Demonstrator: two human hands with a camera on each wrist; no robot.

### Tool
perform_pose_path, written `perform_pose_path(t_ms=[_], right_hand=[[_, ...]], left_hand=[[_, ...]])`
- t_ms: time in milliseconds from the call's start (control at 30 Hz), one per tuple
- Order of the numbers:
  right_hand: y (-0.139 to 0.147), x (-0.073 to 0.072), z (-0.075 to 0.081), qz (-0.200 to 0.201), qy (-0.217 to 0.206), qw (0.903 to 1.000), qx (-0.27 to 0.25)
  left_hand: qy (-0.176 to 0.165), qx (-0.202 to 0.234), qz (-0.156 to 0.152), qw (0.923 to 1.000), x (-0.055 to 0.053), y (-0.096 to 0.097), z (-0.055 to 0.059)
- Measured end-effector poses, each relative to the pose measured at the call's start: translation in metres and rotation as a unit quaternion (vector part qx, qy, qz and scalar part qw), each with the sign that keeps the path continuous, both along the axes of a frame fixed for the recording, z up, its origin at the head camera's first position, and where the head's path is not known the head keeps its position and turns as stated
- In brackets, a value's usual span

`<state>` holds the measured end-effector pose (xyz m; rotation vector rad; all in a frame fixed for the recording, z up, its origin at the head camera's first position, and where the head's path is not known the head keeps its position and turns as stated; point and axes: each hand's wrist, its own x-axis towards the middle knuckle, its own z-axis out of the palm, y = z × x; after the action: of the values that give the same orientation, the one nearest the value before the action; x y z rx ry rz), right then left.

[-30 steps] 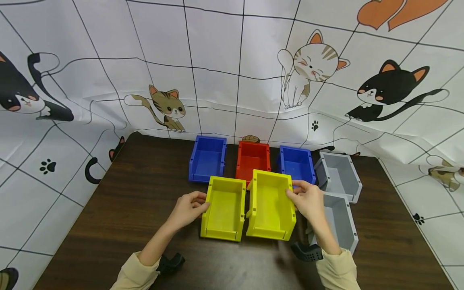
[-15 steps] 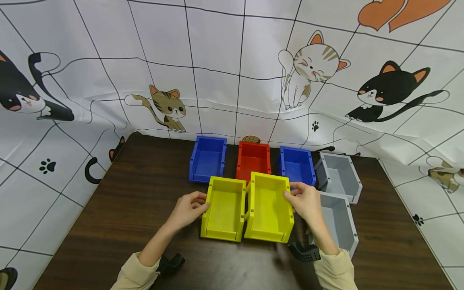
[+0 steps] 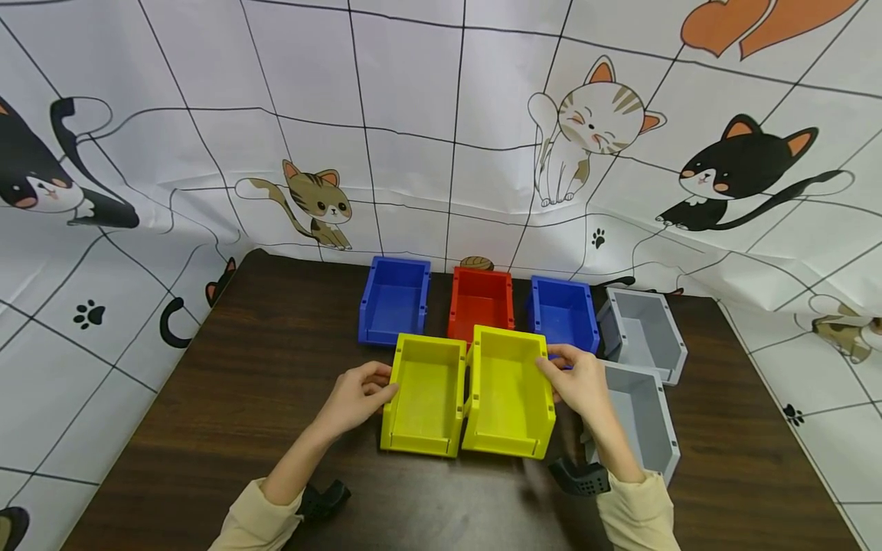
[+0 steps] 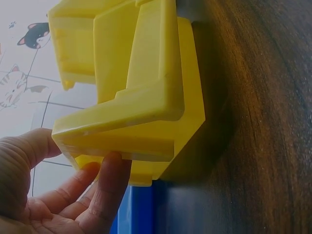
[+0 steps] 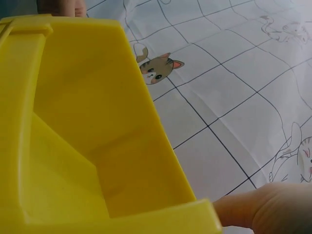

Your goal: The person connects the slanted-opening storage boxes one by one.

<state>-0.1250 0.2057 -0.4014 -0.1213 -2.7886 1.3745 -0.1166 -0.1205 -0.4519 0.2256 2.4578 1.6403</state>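
Note:
Two yellow storage bins stand side by side before me in the head view. My left hand (image 3: 353,398) pinches the left wall of the left yellow bin (image 3: 423,398), thumb on the outside and fingers tucked under the rim, as the left wrist view shows. By its right wall, my right hand (image 3: 582,383) holds the right yellow bin (image 3: 508,394). That bin looks slightly raised and tilted, its left side meeting or nearly meeting the other bin. In the right wrist view, its yellow wall (image 5: 97,87) hides most of the fingers.
Behind stand a blue bin (image 3: 394,302), a red bin (image 3: 481,302) and a second blue bin (image 3: 563,310). Two grey bins, one farther back (image 3: 644,337) and one nearer (image 3: 637,421), are on the right of the dark wooden table (image 3: 262,367). A cat-print sheet (image 3: 413,153) hangs behind.
My right hand has brought the right yellow bin a little left and down, closing the gap to the left one. The left hand and its bin have stayed in place.

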Motion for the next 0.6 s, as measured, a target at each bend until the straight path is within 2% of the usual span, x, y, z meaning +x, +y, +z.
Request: perform_pose_path(t_ms=[600], right_hand=[[0.0030, -0.0007, -0.0007, 0.011, -0.064, 0.9940, -0.088]], left_hand=[[0.002, 0.003, -0.010, 0.9999, -0.0010, -0.0009, -0.0019]])
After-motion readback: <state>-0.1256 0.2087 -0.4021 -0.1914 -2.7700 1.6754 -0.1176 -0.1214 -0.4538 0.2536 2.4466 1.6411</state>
